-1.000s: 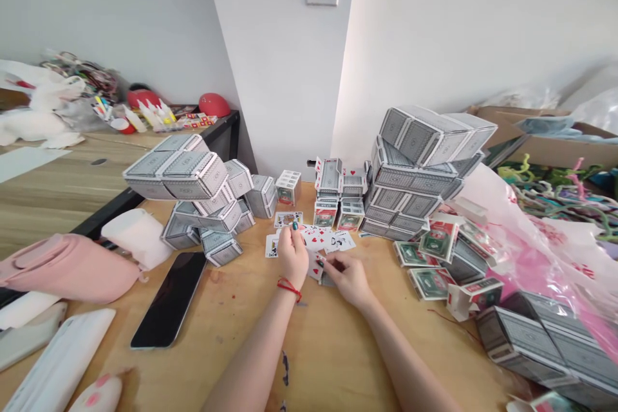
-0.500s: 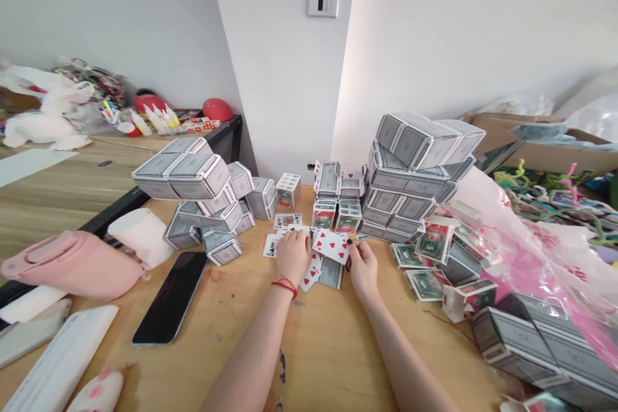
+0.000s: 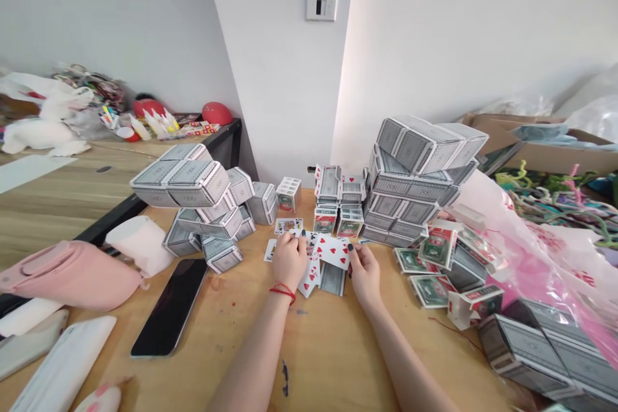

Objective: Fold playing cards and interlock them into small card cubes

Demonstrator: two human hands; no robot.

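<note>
Right hand (image 3: 365,273) pinches a hearts card (image 3: 333,251), left hand's (image 3: 290,264) grip unclear; built card blocks (image 3: 410,183) stand toward the far edge of the bench (image 3: 323,360), cards beneath (image 3: 332,280) lying loose.

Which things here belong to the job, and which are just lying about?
Seemingly in use:
heart card at the right hand
face-down card
cards by the left hand
perhaps the patterned boxes

Seemingly just lying about:
black phone
pink pouch

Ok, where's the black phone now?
In the head view, the phone lies on the table, left of your left hand and nearer you than the left grey stack.
</note>
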